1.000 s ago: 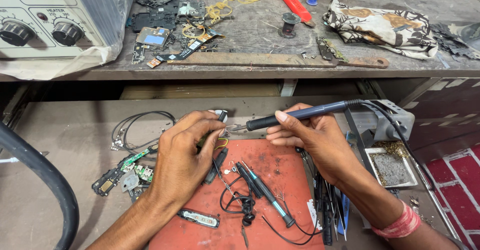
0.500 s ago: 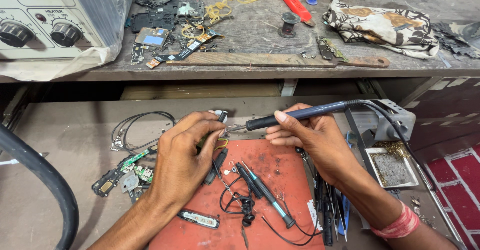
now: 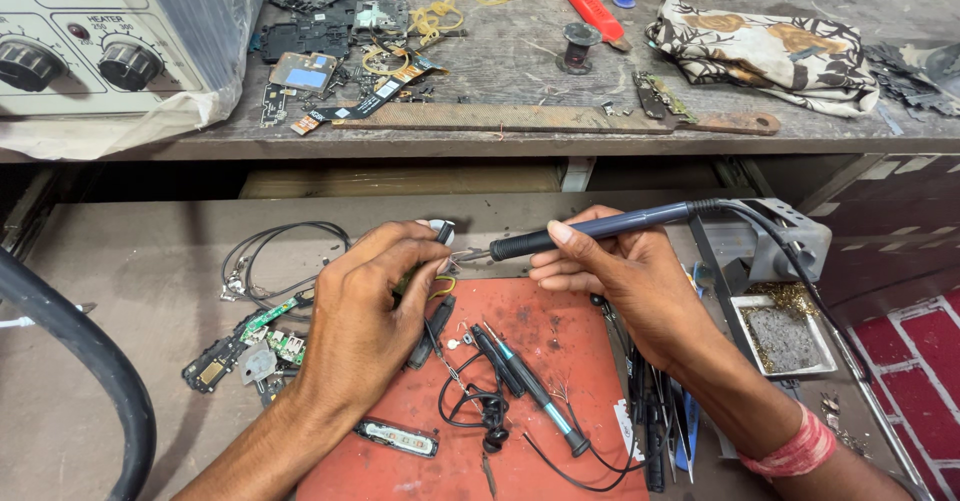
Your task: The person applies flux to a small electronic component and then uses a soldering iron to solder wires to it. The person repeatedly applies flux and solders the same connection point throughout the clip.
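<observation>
Two hands over red mat point(image 3: 560, 361): right hand point(image 3: 625, 281) grips soldering iron point(image 3: 590, 231), left hand point(image 3: 375, 301) pinches small part point(image 3: 440, 233) at iron's tip. No shift vs. 1 s ago, so joint work ongoing.

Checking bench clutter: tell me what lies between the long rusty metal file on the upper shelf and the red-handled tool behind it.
In the head view, a small dark wire spool stands between the rusty flat file and the red-handled tool; otherwise bare grey shelf top.

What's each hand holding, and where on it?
Right hand holds the soldering iron by its dark handle, near the tip end. Left hand pinches a small part at the tip; too hidden to identify.
</observation>
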